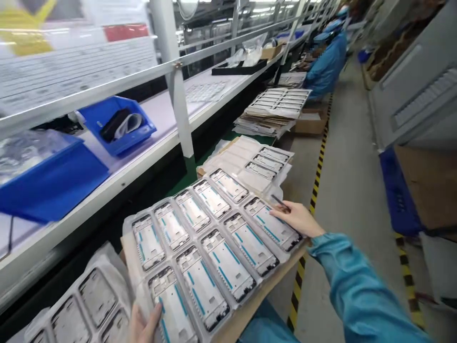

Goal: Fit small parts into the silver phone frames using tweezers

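Note:
A clear plastic tray (171, 264) of several metal phone frames (228, 264) with blue strips lies tilted before me, on brown cardboard (232, 328). At its near left edge, my left hand (144, 326) grips the rim, with thumb on top; part of the hand is cut off by the picture's bottom. My right hand (302, 218) is closed around a thin dark stick-like tool (280, 204) over the tray's right end. Whether that tool is tweezers or a pen, I cannot tell. Lower left, another tray (57, 305) holds grey phone frames.
Beyond stands a partly filled tray (239, 152), then stacked trays (274, 107). A white bench (150, 138) with blue bins (53, 176) and a metal post (178, 105) runs along the left. Right lies an aisle (342, 190) with striped tape; a person in blue (326, 66) is farther off.

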